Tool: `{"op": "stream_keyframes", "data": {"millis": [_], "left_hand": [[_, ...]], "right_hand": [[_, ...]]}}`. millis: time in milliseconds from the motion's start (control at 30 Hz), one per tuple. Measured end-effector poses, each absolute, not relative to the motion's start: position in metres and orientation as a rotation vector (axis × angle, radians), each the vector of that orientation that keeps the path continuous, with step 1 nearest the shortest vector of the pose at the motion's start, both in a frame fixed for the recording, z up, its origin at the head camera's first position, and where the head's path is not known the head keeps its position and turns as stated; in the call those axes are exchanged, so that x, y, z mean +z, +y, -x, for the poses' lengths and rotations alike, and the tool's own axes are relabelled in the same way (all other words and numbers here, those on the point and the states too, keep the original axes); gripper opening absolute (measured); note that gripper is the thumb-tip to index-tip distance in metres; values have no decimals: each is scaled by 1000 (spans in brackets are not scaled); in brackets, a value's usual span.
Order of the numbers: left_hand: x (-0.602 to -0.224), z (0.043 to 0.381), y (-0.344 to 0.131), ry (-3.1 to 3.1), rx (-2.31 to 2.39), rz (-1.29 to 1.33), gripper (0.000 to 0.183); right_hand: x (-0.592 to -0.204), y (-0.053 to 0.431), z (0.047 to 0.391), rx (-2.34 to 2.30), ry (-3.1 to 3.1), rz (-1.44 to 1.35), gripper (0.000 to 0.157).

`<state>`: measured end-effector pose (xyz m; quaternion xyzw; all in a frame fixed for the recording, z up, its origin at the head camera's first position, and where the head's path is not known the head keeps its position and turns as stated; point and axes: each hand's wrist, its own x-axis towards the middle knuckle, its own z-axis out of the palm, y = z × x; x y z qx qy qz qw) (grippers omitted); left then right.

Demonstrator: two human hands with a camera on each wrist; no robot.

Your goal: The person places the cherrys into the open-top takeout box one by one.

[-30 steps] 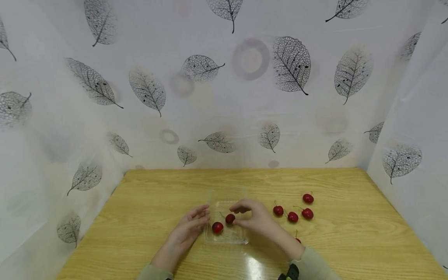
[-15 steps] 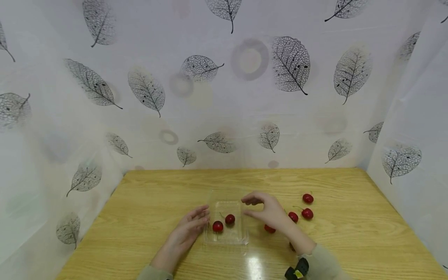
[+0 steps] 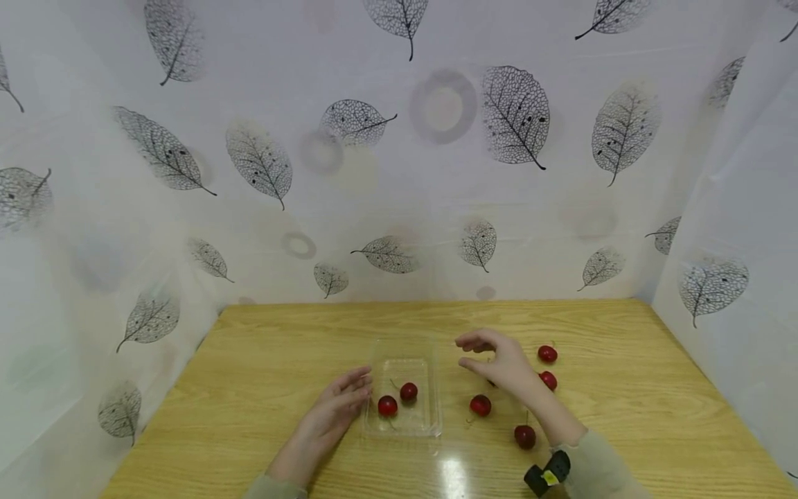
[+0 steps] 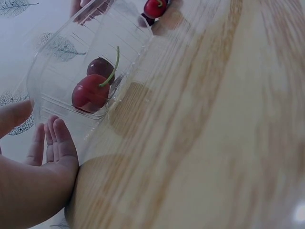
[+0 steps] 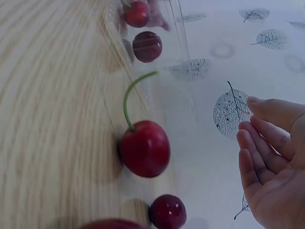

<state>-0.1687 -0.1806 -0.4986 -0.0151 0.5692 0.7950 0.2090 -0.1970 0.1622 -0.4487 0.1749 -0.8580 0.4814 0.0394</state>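
A clear plastic box (image 3: 430, 416) stands on the table with two red cherries inside, a left cherry (image 3: 387, 406) and a right cherry (image 3: 409, 392). My left hand (image 3: 333, 412) rests at the box's left side, its fairly straight fingertips at the wall; in the left wrist view the fingers (image 4: 64, 143) stay outside the plastic. To the right of the box, my right hand (image 3: 501, 364) hovers above the table with nothing in its loosely bent fingers. A loose cherry (image 3: 480, 405) lies between the box and the right forearm, with its green stem showing in the right wrist view.
More cherries lie on the right of the wooden table (image 3: 280, 346): a near cherry (image 3: 525, 436), a far cherry (image 3: 547, 354) and one cherry (image 3: 548, 380) partly behind the right hand. A leaf-patterned sheet (image 3: 430, 173) encloses the back and sides.
My right hand has moved right and away from over the box, to above the loose cherries. The left hand and the two cherries in the box have stayed in place.
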Motion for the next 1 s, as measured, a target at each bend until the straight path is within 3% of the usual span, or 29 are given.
{"op": "stream_keyframes", "data": {"millis": [1000], "left_hand": [[-499,169,-181,1566,2222,49,55]], "right_hand": [[-448,241,199,1353,-2643,-206,32]]}}
